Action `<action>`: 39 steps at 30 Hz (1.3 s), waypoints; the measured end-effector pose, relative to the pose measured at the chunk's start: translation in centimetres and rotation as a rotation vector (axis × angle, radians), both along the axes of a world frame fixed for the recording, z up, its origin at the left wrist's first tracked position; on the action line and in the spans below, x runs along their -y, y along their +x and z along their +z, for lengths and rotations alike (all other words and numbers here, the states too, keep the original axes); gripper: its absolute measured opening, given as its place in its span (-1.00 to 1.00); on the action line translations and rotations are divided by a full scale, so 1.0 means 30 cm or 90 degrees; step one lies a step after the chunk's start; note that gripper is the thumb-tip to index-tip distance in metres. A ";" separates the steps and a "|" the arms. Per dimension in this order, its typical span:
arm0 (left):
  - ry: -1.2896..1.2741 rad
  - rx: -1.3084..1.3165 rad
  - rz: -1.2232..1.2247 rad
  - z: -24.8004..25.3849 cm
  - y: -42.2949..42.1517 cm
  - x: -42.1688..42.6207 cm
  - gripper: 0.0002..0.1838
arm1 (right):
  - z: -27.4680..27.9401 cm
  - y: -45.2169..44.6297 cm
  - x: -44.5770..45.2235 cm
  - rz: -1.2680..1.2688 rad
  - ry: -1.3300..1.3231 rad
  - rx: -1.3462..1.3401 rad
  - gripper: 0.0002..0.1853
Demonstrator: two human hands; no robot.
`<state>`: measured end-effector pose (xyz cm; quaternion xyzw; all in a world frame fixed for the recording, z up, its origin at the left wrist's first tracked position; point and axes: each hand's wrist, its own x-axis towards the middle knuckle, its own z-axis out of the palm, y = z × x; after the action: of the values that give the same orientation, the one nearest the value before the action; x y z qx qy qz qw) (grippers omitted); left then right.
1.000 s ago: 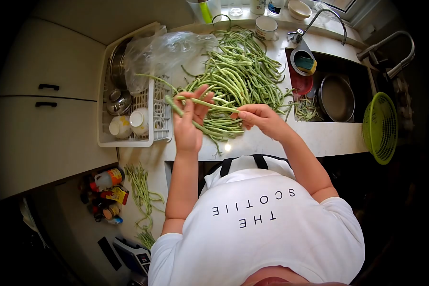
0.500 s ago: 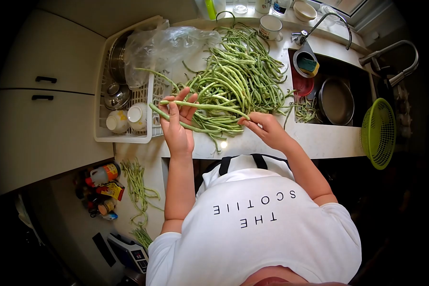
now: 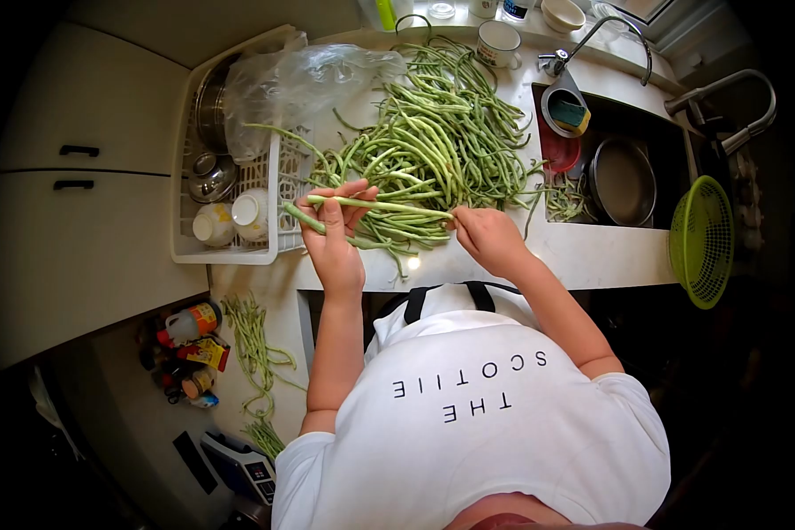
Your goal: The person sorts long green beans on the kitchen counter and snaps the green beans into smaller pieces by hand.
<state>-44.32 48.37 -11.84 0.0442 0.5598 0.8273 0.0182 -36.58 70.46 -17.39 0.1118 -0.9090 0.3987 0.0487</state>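
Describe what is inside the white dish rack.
The dish rack holds two white cups or bowls, a metal lid and a metal pan. A plastic bag partly covers the pan; anything beneath cannot be made out.

"Any pattern on the person's white fabric T-shirt (image 3: 477,450)?"
"Black lettering. The long slender beans (image 3: 433,146) mix pale and deep green; the round plastic colander (image 3: 714,238) by the white counter (image 3: 605,256)'s right edge is lime green."

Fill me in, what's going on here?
A person holds a long green bean between both hands: the left hand has one end, plus a second bean, and the right hand pinches the other. A large heap of beans lies on the counter, a smaller bunch off to the left.
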 end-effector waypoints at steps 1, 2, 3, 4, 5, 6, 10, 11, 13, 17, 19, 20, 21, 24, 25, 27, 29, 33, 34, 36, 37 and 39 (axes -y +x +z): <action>-0.025 -0.023 -0.003 0.002 0.007 -0.012 -0.83 | -0.002 -0.003 0.009 -0.061 0.020 0.076 -0.83; -0.024 -0.021 -0.002 0.002 0.015 -0.026 -0.83 | -0.007 -0.002 0.014 -0.120 0.039 0.152 -0.80; -0.039 -0.050 0.006 0.002 0.024 -0.039 -0.82 | -0.020 -0.004 0.010 -0.119 0.041 0.154 -0.80; -0.053 -0.079 0.014 0.006 0.029 -0.046 -0.82 | -0.040 -0.014 0.002 -0.176 -0.107 0.180 -0.78; -0.053 -0.078 0.014 0.015 0.030 -0.048 -0.82 | -0.066 -0.026 -0.008 -0.232 -0.256 0.203 -0.76; -0.029 -0.093 0.061 0.027 0.031 -0.050 -0.83 | -0.116 -0.032 -0.036 -0.264 -0.490 0.276 -0.75; 0.023 -0.128 0.148 0.068 -0.033 0.031 -0.81 | -0.133 -0.028 -0.209 -0.435 -0.605 0.117 -0.77; 0.043 -0.136 0.147 0.074 -0.048 0.059 -0.80 | -0.137 -0.019 -0.282 -0.448 -0.461 0.048 -0.80; 0.022 -0.129 0.158 0.070 -0.056 0.106 -0.79 | -0.133 0.016 -0.426 -0.497 -0.197 0.037 -0.84; 0.039 -0.103 0.193 0.053 -0.048 0.117 -0.81 | -0.151 0.052 -0.524 -0.572 0.342 -0.125 -0.63; 0.033 -0.056 0.178 0.040 -0.046 0.093 -0.81 | -0.090 0.021 -0.477 -0.454 0.146 -0.091 -0.71; 0.034 -0.039 0.186 0.048 -0.039 0.063 -0.81 | -0.101 0.002 -0.435 -0.409 0.003 -0.054 -0.79; 0.036 -0.040 0.184 0.048 -0.037 0.056 -0.81 | -0.105 -0.022 -0.376 -0.363 -0.063 -0.025 -0.83; 0.072 -0.023 0.116 0.075 -0.036 0.030 -0.78 | -0.082 -0.108 -0.194 -0.244 -0.091 0.055 -0.75; 0.071 -0.026 0.117 0.078 -0.038 0.032 -0.78 | -0.095 -0.147 -0.152 -0.242 -0.092 0.053 -0.75; 0.052 -0.034 0.075 0.085 -0.038 0.044 -0.79 | -0.169 -0.242 -0.092 -0.296 -0.120 0.074 -0.68; 0.047 -0.028 0.086 0.085 -0.034 0.047 -0.80 | -0.230 -0.326 -0.058 -0.306 -0.092 0.124 -0.63; 0.039 -0.013 0.050 0.085 -0.010 0.076 -0.81 | -0.189 -0.384 -0.045 -0.224 -0.107 0.275 -0.55; 0.013 -0.003 0.049 0.077 -0.004 0.090 -0.82 | -0.164 -0.378 -0.041 -0.209 -0.191 0.266 -0.62; 0.002 0.034 0.070 0.053 -0.002 0.105 -0.84 | -0.109 -0.353 -0.046 -0.204 -0.274 0.235 -0.66; 0.003 0.034 0.072 0.048 -0.003 0.103 -0.84 | -0.082 -0.339 -0.048 -0.204 -0.358 0.206 -0.70; -0.069 0.086 0.071 0.038 0.001 0.084 -0.84 | -0.026 -0.314 -0.049 -0.162 -0.554 0.206 -0.76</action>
<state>-44.28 45.86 -10.70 -0.0441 0.6029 0.7965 0.0124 -45.99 71.92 -18.18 -0.0946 -0.6600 0.7453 -0.0027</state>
